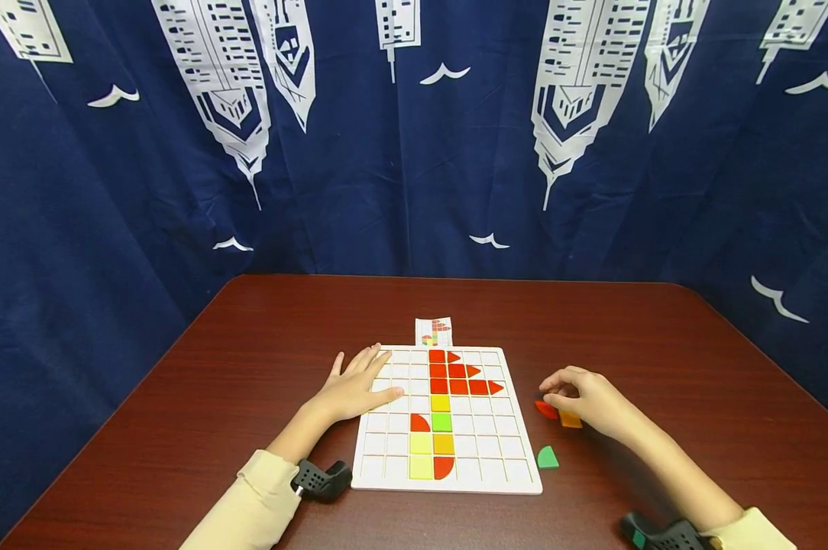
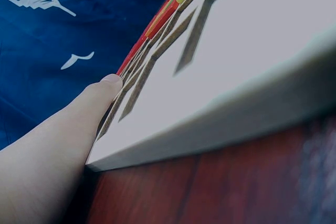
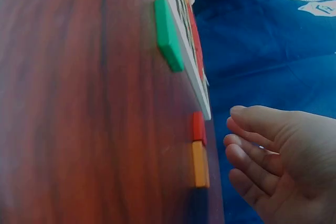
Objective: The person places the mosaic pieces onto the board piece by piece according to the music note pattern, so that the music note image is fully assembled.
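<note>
A white grid board [image 1: 490,424] carries red, yellow, green and orange pieces set in its squares. My left hand [image 1: 354,389] rests on the board's left edge with fingers spread; its thumb [image 2: 105,90] lies over the rim in the left wrist view. To the right of the board, my right hand [image 1: 596,397] hovers over a red piece [image 1: 545,410] and an orange piece [image 1: 570,420]. Its fingers are loosely bent, and the right wrist view shows nothing between them. There the red piece [image 3: 199,127] and orange piece [image 3: 200,164] lie end to end on the table.
A green rounded piece [image 1: 548,458] lies beside the board's lower right edge. Behind the board stands a small picture card [image 1: 424,328] showing a coloured pattern. The brown table [image 1: 304,313] ends at a blue curtain [image 1: 400,176] with white prints.
</note>
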The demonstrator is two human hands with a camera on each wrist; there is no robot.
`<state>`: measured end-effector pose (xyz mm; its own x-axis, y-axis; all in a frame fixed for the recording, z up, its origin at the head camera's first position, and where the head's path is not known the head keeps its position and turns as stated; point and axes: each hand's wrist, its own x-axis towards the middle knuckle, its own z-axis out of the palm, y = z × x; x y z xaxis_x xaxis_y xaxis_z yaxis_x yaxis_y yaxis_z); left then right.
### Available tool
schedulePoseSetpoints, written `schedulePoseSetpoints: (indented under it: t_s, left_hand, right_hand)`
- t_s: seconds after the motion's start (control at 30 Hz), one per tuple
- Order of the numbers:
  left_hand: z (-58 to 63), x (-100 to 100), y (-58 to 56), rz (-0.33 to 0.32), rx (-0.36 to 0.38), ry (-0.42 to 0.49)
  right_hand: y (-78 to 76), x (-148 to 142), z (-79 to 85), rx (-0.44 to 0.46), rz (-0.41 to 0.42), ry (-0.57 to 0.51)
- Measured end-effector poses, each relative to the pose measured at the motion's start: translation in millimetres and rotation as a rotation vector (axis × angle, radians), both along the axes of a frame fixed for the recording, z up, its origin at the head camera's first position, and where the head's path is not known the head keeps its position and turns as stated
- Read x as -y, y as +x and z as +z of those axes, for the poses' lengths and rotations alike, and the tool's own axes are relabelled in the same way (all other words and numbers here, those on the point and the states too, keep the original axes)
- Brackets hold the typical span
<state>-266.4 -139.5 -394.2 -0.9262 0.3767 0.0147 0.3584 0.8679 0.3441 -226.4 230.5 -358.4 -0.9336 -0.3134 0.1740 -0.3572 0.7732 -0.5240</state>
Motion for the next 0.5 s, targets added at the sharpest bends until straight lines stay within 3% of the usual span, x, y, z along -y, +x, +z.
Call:
schedulePoseSetpoints:
  t_s: [0.5]
  left_hand:
    - [0.5,-1,0.8,0.008,-0.004,-0.008]
  right_hand:
    - [3.5,-14,-7.7,0.077,0.065,0.025]
